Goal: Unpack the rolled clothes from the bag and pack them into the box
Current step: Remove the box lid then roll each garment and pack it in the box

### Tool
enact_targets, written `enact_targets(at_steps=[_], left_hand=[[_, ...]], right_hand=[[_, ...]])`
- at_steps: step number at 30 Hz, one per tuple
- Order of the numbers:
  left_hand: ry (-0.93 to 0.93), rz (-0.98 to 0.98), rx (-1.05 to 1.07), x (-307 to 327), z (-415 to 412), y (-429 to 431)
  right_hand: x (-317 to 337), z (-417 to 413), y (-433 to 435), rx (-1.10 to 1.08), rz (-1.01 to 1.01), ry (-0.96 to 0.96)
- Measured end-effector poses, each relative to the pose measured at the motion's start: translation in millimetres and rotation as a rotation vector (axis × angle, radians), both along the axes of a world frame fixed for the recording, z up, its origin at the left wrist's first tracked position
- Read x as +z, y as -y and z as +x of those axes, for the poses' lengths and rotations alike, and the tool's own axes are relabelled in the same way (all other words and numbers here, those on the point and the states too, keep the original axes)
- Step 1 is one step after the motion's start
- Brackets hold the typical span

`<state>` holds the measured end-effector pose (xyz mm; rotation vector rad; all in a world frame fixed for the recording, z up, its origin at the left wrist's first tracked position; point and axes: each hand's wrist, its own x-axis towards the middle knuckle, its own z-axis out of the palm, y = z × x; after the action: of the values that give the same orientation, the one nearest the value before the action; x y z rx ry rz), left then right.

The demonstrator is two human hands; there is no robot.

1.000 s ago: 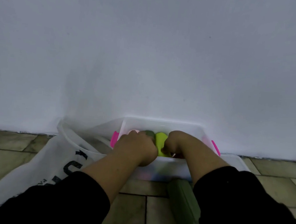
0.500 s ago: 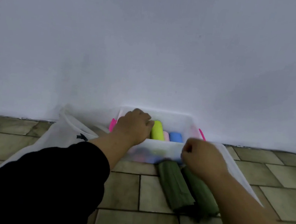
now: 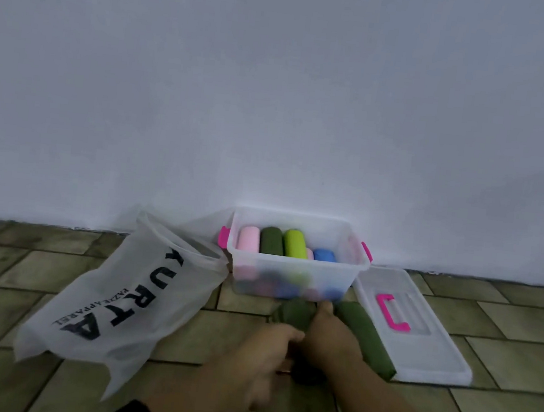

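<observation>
Now the left hand (image 3: 266, 346) and the right hand (image 3: 329, 337), withdrawn from the box (image 3: 295, 260) at frame centre, are closed around a green roll (image 3: 296, 310) lying on the floor (image 3: 6, 265) just below it, so the next packing is judged begun.

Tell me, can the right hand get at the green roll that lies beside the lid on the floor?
Probably yes. The right green roll lies uncovered just beside the right hand, nothing between them; but that hand first must release the left green roll it grips.
</observation>
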<state>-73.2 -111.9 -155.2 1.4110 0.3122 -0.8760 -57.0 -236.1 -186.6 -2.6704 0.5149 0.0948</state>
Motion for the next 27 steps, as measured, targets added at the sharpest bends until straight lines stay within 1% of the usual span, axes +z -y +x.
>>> enact_targets(at_steps=[2, 5, 7, 8, 10, 13, 15, 16, 18, 20, 23, 25, 27], left_hand=[[-0.093, -0.072, 0.081, -7.3, -2.0, -0.9], [-0.164, -0.169, 0.165, -14.2, 3.9, -6.2], [-0.203, -0.242, 0.213, -17.4, 7.9, -13.3], [-0.202, -0.261, 0.224, -18.7, 9.2, -17.1], [-0.173, -0.278, 0.221, -21.0, 11.1, -22.3], [-0.134, -0.26, 0.22, -22.4, 11.3, -25.7], [-0.107, -0.222, 0.213, -20.9, 10.7, -22.4], [-0.087, -0.204, 0.213, -19.9, 10.9, -19.3], [-0.034, -0.157, 0.228, -17.4, 13.7, -10.7], [0.042, -0.121, 0.255, -11.8, 21.3, -1.5], [0.13, -0.19, 0.26, 4.1, 38.9, 11.8], [0.183, -0.195, 0.242, 14.4, 50.1, 18.4], [0.278, -0.063, 0.19, 17.2, 63.1, 19.3]], right_hand=[[3.7, -9.4, -9.8, -0.065, 0.102, 0.055], [8.1, -22.4, -26.5, 0.017, 0.212, 0.156], [12.1, -30.9, -33.8, 0.023, 0.31, 0.097], [13.1, -33.4, -35.3, 0.026, 0.364, 0.054], [11.2, -35.8, -33.1, 0.027, 0.506, 0.035], [10.0, -37.2, -25.4, -0.078, 0.801, 0.065], [8.9, -37.5, -21.2, -0.105, 0.96, 0.017], [9.3, -37.5, -22.0, -0.083, 1.001, -0.016], [11.4, -35.2, -24.1, -0.038, 1.016, -0.012], [17.0, -30.2, -21.6, -0.031, 1.043, 0.056], [35.1, -21.6, -10.2, -0.014, 1.153, 0.138], [47.7, -16.2, 0.4, -0.037, 1.11, 0.179], [57.5, -11.4, 10.9, -0.035, 0.985, 0.175]])
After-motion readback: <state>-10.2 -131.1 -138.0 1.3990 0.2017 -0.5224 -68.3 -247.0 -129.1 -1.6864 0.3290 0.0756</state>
